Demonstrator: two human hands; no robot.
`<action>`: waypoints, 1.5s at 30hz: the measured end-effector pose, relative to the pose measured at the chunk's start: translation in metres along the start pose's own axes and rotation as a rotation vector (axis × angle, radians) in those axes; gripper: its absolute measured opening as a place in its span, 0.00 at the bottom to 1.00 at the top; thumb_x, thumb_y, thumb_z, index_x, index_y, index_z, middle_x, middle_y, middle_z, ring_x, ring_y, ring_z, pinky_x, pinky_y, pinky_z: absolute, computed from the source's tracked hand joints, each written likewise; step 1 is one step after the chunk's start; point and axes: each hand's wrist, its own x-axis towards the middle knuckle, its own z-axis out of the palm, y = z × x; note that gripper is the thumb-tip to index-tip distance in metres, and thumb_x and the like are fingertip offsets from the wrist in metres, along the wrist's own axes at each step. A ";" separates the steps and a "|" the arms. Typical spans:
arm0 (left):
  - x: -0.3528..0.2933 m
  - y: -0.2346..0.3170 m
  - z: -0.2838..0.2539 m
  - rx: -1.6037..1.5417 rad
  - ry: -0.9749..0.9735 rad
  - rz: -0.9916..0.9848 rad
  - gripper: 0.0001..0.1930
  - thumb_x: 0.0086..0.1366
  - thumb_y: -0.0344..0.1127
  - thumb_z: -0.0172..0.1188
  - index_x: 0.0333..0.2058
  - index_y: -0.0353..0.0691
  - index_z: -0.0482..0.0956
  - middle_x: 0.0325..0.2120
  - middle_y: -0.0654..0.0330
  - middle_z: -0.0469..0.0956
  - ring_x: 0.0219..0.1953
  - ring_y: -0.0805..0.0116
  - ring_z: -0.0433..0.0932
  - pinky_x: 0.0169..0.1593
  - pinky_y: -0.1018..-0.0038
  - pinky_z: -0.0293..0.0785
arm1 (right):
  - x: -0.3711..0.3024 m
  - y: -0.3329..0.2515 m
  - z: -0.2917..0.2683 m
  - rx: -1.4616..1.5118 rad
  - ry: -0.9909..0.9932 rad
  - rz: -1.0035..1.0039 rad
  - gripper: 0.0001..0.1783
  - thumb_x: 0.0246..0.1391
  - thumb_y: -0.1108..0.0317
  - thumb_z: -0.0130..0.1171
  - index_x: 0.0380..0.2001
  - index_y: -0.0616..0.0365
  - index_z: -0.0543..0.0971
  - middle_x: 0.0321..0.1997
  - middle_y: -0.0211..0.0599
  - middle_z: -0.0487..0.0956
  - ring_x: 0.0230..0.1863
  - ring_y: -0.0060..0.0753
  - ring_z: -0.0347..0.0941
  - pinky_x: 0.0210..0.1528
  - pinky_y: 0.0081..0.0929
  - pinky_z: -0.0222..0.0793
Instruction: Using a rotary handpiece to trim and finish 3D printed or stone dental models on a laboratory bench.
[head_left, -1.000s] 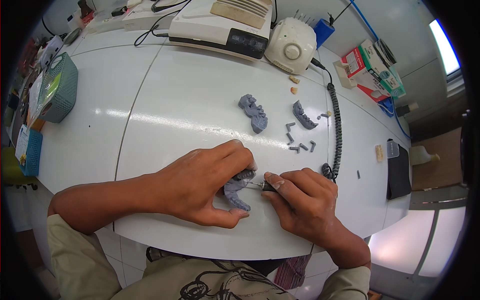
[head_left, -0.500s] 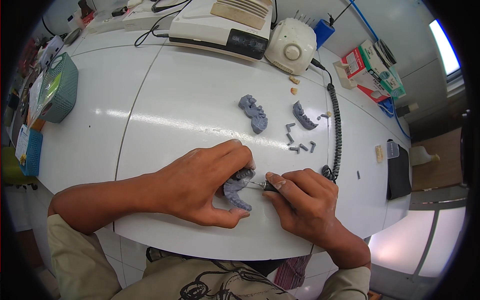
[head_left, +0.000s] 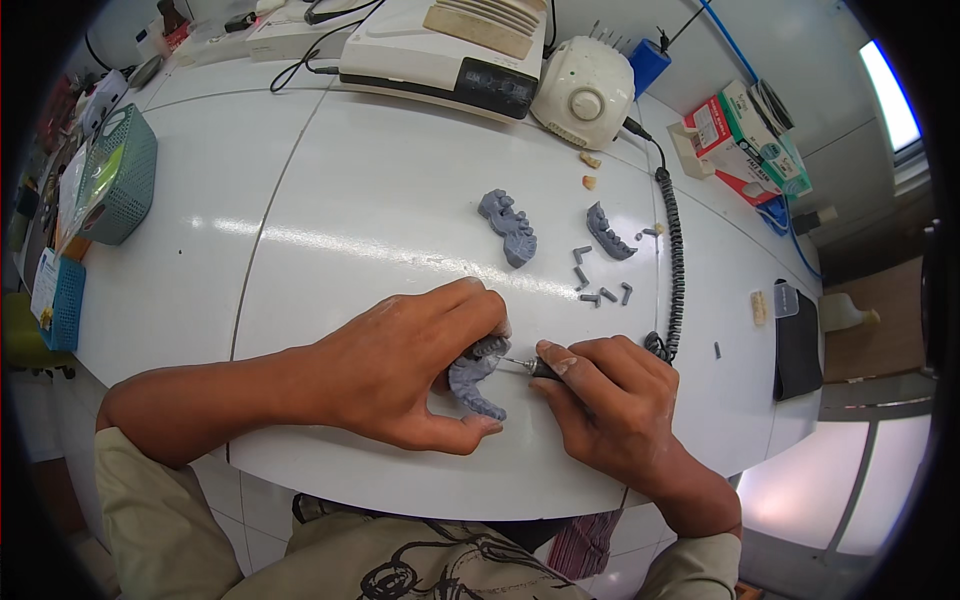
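Observation:
Near the front of the table, my left hand (head_left: 415,350) holds a grey dental model (head_left: 470,388), a curved arch with teeth, its thumb along the lower end and fingers over the top. In my right hand (head_left: 615,395) is a rotary handpiece (head_left: 542,369), gripped like a pen. Its thin metal bur points left and meets or nearly meets the model's inner edge; contact is too fine to tell. Farther back lie another grey dental model (head_left: 508,229) and a smaller grey arch piece (head_left: 609,232). Several small grey pegs (head_left: 608,295) are scattered below that piece.
A white control unit (head_left: 584,95) with a knob stands at the back, a coiled black cord (head_left: 671,260) running down the right. Beside it is a large white machine (head_left: 440,60). Green baskets (head_left: 125,185) sit at left; boxes (head_left: 745,140) and a black pouch (head_left: 797,345) at right.
The handpiece and my right hand have shifted very slightly to the right. The dental model in my left hand has barely moved.

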 end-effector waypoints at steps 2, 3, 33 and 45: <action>0.000 0.000 0.000 0.007 -0.005 -0.001 0.36 0.57 0.45 0.82 0.54 0.31 0.72 0.40 0.50 0.71 0.36 0.53 0.76 0.38 0.61 0.76 | 0.000 0.000 0.000 -0.007 0.003 -0.008 0.21 0.47 0.70 0.84 0.46 0.56 0.92 0.32 0.29 0.83 0.28 0.29 0.78 0.26 0.30 0.69; -0.001 0.002 0.000 0.011 0.000 -0.003 0.36 0.57 0.45 0.83 0.54 0.31 0.72 0.40 0.50 0.72 0.36 0.53 0.76 0.38 0.62 0.76 | 0.001 -0.001 -0.001 0.000 0.000 -0.008 0.21 0.47 0.70 0.84 0.46 0.56 0.92 0.32 0.29 0.83 0.28 0.29 0.78 0.26 0.30 0.69; -0.001 0.006 -0.001 0.045 -0.052 -0.059 0.35 0.57 0.46 0.82 0.55 0.30 0.75 0.45 0.47 0.75 0.42 0.48 0.80 0.42 0.59 0.80 | 0.003 -0.002 -0.004 0.018 -0.063 0.002 0.21 0.45 0.72 0.84 0.46 0.57 0.92 0.35 0.34 0.87 0.30 0.34 0.81 0.30 0.31 0.75; -0.001 0.006 -0.001 0.053 -0.063 -0.049 0.35 0.57 0.46 0.82 0.56 0.32 0.77 0.48 0.47 0.76 0.44 0.48 0.82 0.43 0.59 0.83 | 0.004 -0.002 -0.006 0.012 -0.075 -0.010 0.21 0.45 0.71 0.84 0.46 0.56 0.93 0.33 0.33 0.85 0.29 0.34 0.80 0.30 0.31 0.74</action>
